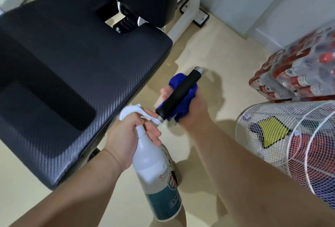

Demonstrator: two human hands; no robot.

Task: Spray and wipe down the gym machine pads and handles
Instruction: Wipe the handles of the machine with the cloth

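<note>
Centre frame, the right hand point(194, 108) curls its fingers round a blue cloth point(184, 100) cupping a black handle point(178, 93); lower centre, the left hand point(126, 136) grips a spray bottle point(154, 168); handle wiping seems underway; the seat pad point(72, 60), upper left, may remain

Matt blk foam grip point(178, 93) w/ metal ends, woven-texture vinyl pad point(72, 74), fuzzy cloth point(183, 107), plastic bottle point(154, 168).

Seat pad point(72, 60), left of frame: black, with a fine diagonal weave pattern. Handle point(178, 93), centre: black grip, silver metal ends. Cloth point(184, 108), centre: deep blue. Spray bottle point(152, 161), lower centre: white, teal label. Basket point(297, 110), right: white wire grid. Floor point(208, 45): pale beige.
</note>
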